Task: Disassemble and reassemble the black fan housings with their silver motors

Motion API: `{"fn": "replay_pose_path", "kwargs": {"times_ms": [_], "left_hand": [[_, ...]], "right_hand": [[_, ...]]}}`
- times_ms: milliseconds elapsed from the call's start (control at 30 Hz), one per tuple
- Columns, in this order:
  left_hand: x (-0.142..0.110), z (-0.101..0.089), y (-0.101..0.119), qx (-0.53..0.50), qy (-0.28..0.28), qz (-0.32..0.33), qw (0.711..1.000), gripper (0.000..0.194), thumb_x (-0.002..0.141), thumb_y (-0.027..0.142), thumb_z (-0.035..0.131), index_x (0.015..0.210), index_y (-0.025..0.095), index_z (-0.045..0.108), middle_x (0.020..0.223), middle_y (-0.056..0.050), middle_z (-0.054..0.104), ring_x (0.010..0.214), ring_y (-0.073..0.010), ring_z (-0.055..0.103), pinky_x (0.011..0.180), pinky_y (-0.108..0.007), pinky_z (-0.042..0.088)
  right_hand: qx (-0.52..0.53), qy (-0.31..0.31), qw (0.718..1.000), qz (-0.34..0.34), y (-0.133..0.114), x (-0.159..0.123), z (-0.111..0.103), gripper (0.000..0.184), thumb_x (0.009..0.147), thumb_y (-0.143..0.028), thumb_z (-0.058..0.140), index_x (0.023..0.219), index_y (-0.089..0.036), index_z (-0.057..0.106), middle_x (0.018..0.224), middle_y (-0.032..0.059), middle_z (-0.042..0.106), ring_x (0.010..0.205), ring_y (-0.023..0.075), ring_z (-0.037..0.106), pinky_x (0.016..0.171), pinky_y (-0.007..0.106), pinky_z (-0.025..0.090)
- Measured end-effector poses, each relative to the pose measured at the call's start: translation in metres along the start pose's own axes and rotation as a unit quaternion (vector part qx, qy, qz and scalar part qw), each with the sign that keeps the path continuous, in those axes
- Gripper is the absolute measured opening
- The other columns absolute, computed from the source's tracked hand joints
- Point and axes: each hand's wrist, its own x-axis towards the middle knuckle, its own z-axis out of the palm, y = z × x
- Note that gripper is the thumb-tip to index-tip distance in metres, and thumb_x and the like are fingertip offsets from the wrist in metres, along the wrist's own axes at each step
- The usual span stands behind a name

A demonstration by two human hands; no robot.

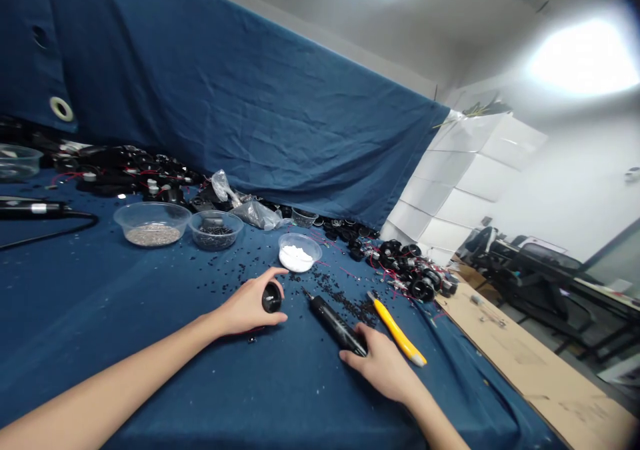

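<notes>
A round, hollow black cup-shaped part (271, 298) is held upright-rimmed in the left hand (250, 307), clamped between thumb and curled fingers, with the index finger stretched free; a small pale detail is seen in its dark hollow. By the right hand (383, 363), the rear end of a smooth black cylindrical power screwdriver (335, 327) is gripped between thumb and fingers, its slim bit pointed away from the body. Just beside it, a slender, slightly curved yellow tool (399, 330) with a grey tip is laid on the creased, matt blue cloth (165, 290). Near the bit, the weave is strewn with tiny black pieces (357, 310). Beyond the hands, a translucent plastic bowl (316, 248) is partly filled with bright white matter. Farther left, dark bits are contained in a round clear bowl (200, 240), and greyish grains in a wider clear bowl (131, 218). A crinkled transparent bag (260, 215) is set behind them. At the right, glossy black rounded parts (415, 270) are heaped among thin red wires.
</notes>
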Motion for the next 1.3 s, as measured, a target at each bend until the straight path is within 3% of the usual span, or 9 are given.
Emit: {"fn": "replay_pose_path", "kwargs": {"times_ms": [200,433,833,967,1100,1300], "left_hand": [[-0.001,0.001,0.009,0.046,0.003,0.019,0.999,0.091,0.069,0.017,0.074,0.145,0.030,0.026,0.105,0.001,0.064,0.093,-0.0213,0.061,0.093,-0.040,0.041],[-0.001,0.006,0.016,0.048,0.004,0.042,0.998,0.087,0.072,0.013,0.068,0.145,0.033,0.025,0.106,0.003,0.062,0.091,-0.0174,0.061,0.090,-0.032,0.042],[-0.003,0.012,0.022,0.086,-0.005,0.081,0.993,0.076,0.077,0.015,0.065,0.142,0.032,0.031,0.111,0.002,0.061,0.096,-0.0154,0.061,0.091,-0.028,0.044],[-0.004,0.011,0.024,0.101,-0.016,0.090,0.991,0.072,0.080,0.016,0.063,0.143,0.031,0.030,0.110,0.000,0.061,0.095,-0.0163,0.061,0.090,-0.029,0.045],[-0.004,0.014,0.023,0.125,-0.033,0.105,0.986,0.067,0.082,0.016,0.061,0.141,0.031,0.033,0.110,-0.001,0.061,0.096,-0.0172,0.062,0.088,-0.029,0.046],[-0.006,0.019,0.019,0.158,-0.020,0.141,0.977,0.062,0.082,0.013,0.056,0.139,0.027,0.036,0.108,-0.003,0.061,0.096,-0.0210,0.060,0.088,-0.034,0.045]], "right_hand": [[0.128,-0.101,0.986,0.018,-0.005,-0.030,-0.021,0.057,0.082,-0.046,0.057,0.126,-0.011,0.046,0.087,0.0036,0.064,0.073,0.0189,0.065,0.069,0.027,0.050],[0.140,-0.126,0.981,0.044,-0.022,-0.057,-0.028,0.056,0.075,-0.043,0.068,0.120,-0.014,0.052,0.096,0.0050,0.061,0.077,0.0190,0.060,0.070,0.028,0.047],[0.105,-0.130,0.985,0.044,-0.033,-0.054,-0.039,0.055,0.077,-0.049,0.068,0.121,-0.018,0.054,0.103,0.0058,0.062,0.079,0.0205,0.062,0.071,0.029,0.047],[0.121,-0.153,0.980,0.047,-0.036,-0.052,-0.046,0.056,0.077,-0.052,0.069,0.120,-0.018,0.055,0.102,0.0063,0.063,0.076,0.0199,0.064,0.065,0.026,0.048],[0.130,-0.199,0.971,0.037,-0.040,-0.048,-0.061,0.060,0.080,-0.053,0.067,0.126,-0.017,0.052,0.102,0.0058,0.064,0.069,0.0175,0.066,0.059,0.024,0.049],[0.115,-0.267,0.957,-0.007,-0.043,-0.041,-0.094,0.060,0.083,-0.054,0.066,0.131,-0.021,0.053,0.094,0.0025,0.067,0.077,0.0183,0.065,0.066,0.024,0.049]]}}
